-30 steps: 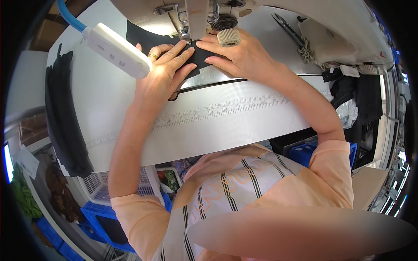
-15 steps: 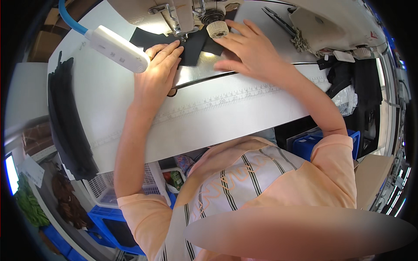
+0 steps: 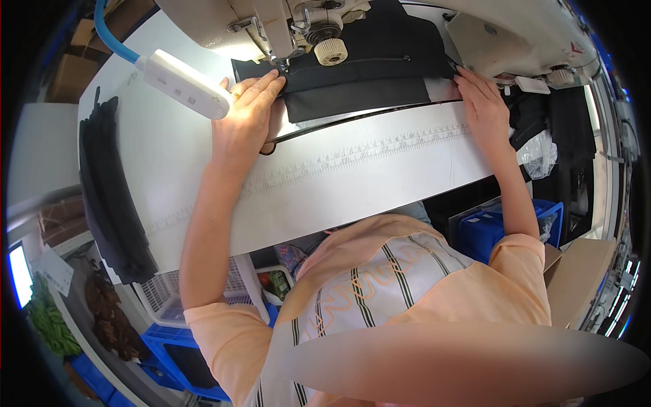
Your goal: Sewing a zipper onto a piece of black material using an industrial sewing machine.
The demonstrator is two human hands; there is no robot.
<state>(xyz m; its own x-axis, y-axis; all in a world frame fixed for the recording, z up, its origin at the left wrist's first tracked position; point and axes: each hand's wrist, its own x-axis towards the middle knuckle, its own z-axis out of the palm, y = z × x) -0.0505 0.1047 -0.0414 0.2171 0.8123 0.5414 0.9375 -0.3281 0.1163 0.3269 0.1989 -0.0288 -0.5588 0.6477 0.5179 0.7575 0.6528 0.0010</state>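
- Far out past the left hand, a stack of black fabric pieces (image 3: 112, 197) lies along the outer edge of the white sewing table (image 3: 380, 183), well apart from the work.
- Just beside the left hand's knuckles, a white lamp head (image 3: 184, 84) on a blue gooseneck hangs over the table.
- The left hand (image 3: 244, 119) lies flat and open, fingers stretched forward, fingertips pressing the near-left edge of the black fabric panel (image 3: 359, 74); it grips nothing, only pins the cloth to the table.
- Directly beyond those fingertips stands the presser foot and needle of the sewing machine (image 3: 298, 27), with a cream knurled knob (image 3: 331, 51) to its right.
- Between the two hands, the black fabric panel lies spread flat under the machine arm. It looks thin, limp and light, likely to slide on the smooth table and to pucker if pulled; flat palms at its edges suit it better than a pinch.
- The right hand (image 3: 483, 102) rests on the panel's right end, fingers loosely extended and touching the edge; whether it pinches the cloth cannot be told.
- Beyond the right hand, dark cloth and clear plastic (image 3: 539, 152) hang off the table side.
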